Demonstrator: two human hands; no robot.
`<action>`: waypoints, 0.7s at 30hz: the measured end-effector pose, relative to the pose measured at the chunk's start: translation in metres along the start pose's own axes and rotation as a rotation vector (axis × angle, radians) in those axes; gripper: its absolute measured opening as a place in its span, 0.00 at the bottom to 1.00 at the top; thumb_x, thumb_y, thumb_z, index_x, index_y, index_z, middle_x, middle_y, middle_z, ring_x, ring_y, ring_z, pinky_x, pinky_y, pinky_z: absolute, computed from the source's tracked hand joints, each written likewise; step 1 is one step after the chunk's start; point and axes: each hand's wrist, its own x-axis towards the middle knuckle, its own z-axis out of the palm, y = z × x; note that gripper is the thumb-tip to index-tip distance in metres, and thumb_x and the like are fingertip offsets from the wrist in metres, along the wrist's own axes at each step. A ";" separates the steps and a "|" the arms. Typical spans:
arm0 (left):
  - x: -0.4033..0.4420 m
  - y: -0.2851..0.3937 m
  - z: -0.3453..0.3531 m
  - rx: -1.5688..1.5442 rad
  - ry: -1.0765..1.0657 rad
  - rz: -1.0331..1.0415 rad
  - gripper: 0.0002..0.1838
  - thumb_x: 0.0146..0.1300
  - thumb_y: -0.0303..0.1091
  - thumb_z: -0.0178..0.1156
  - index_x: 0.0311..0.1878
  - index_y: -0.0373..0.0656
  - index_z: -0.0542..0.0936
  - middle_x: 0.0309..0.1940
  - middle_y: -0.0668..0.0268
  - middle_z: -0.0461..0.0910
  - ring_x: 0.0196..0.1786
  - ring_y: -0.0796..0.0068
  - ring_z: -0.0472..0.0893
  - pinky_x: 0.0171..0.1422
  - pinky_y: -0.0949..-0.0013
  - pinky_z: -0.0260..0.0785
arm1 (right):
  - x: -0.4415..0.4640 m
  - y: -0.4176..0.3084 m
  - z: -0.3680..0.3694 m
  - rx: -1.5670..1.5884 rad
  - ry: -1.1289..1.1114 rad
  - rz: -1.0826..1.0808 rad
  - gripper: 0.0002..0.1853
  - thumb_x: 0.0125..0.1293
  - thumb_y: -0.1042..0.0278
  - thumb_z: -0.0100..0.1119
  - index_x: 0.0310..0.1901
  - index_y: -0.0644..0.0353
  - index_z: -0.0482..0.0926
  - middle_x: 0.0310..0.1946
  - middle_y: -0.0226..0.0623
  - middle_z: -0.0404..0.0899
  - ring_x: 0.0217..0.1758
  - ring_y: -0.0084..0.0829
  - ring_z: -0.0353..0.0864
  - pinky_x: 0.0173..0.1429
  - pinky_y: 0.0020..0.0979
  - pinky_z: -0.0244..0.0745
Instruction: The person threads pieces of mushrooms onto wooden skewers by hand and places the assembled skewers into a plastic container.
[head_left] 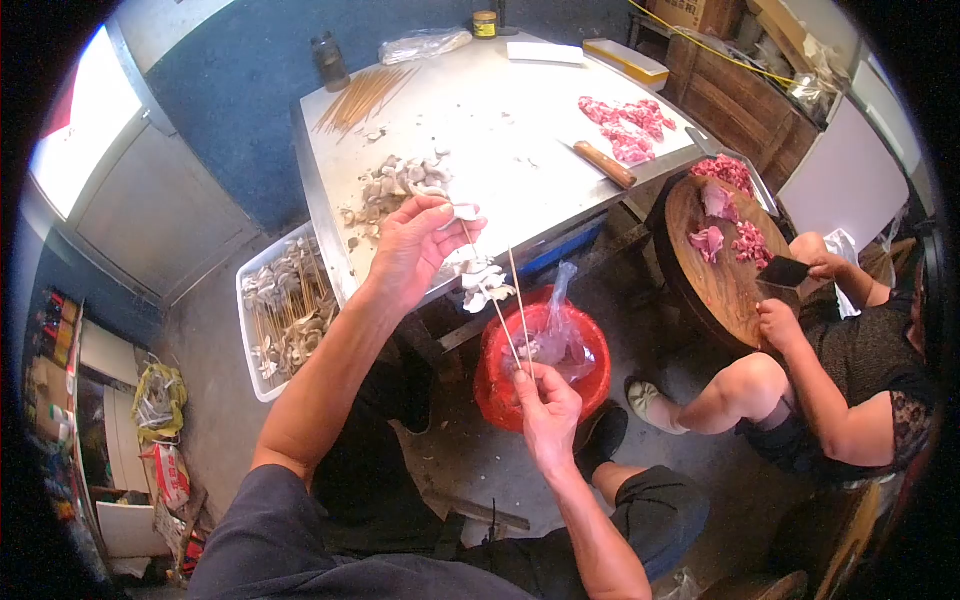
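Observation:
My left hand (412,248) pinches a pale oyster mushroom piece (463,212) at the tip of a wooden skewer. Lower down, my right hand (548,412) grips two thin bamboo skewers (519,300) by their lower ends. One of them carries a cluster of mushroom pieces (483,284) partway along; no food shows on the other. Just beyond my left hand, a heap of loose mushroom pieces (392,188) lies on the white-topped table (470,110). Bare skewers (365,97) are spread at the table's far left.
A white tub (246,325) of filled mushroom skewers stands left on the floor. Below my hands is a red bucket (488,385) with a plastic bag. At right, a co-worker holds a cleaver (784,271) over meat on a round chopping board (690,215). A wooden-handled knife (605,165) lies near the table edge.

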 end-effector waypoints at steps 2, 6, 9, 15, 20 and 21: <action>-0.001 -0.001 0.001 -0.017 0.005 0.003 0.05 0.64 0.24 0.57 0.43 0.39 0.78 0.49 0.45 0.80 0.53 0.51 0.82 0.61 0.53 0.74 | 0.000 0.001 0.000 -0.012 0.002 -0.010 0.10 0.69 0.64 0.61 0.42 0.62 0.84 0.22 0.19 0.73 0.25 0.12 0.66 0.29 0.19 0.63; -0.004 -0.002 0.004 -0.058 -0.026 0.033 0.05 0.64 0.23 0.57 0.42 0.40 0.78 0.49 0.45 0.80 0.53 0.52 0.81 0.62 0.53 0.74 | 0.000 -0.001 0.000 -0.002 0.008 -0.026 0.10 0.69 0.64 0.61 0.42 0.63 0.84 0.21 0.19 0.73 0.25 0.12 0.66 0.29 0.20 0.63; -0.005 -0.002 0.009 0.010 -0.053 0.067 0.04 0.64 0.22 0.57 0.41 0.40 0.78 0.48 0.47 0.81 0.53 0.53 0.82 0.61 0.54 0.75 | -0.001 -0.004 0.000 0.009 0.005 0.002 0.10 0.69 0.65 0.61 0.42 0.63 0.84 0.22 0.19 0.74 0.26 0.12 0.66 0.30 0.20 0.64; -0.008 -0.009 0.002 0.157 -0.096 0.003 0.01 0.63 0.22 0.58 0.36 0.38 0.78 0.46 0.51 0.82 0.50 0.60 0.83 0.58 0.59 0.75 | -0.002 0.000 -0.001 0.023 0.007 0.006 0.10 0.69 0.66 0.61 0.43 0.63 0.84 0.24 0.18 0.74 0.27 0.12 0.67 0.31 0.19 0.64; -0.011 -0.002 0.001 0.489 -0.289 -0.070 0.05 0.62 0.23 0.60 0.41 0.39 0.81 0.44 0.59 0.83 0.46 0.75 0.81 0.54 0.69 0.73 | 0.001 -0.005 -0.003 0.002 0.043 -0.011 0.10 0.69 0.66 0.61 0.43 0.64 0.84 0.25 0.19 0.74 0.29 0.12 0.67 0.33 0.20 0.64; -0.007 0.004 -0.001 0.490 -0.289 -0.071 0.05 0.62 0.23 0.60 0.41 0.39 0.81 0.44 0.59 0.83 0.46 0.75 0.81 0.54 0.69 0.73 | 0.001 -0.005 -0.004 -0.011 0.039 -0.019 0.10 0.69 0.67 0.61 0.43 0.65 0.83 0.25 0.19 0.74 0.29 0.12 0.67 0.33 0.20 0.64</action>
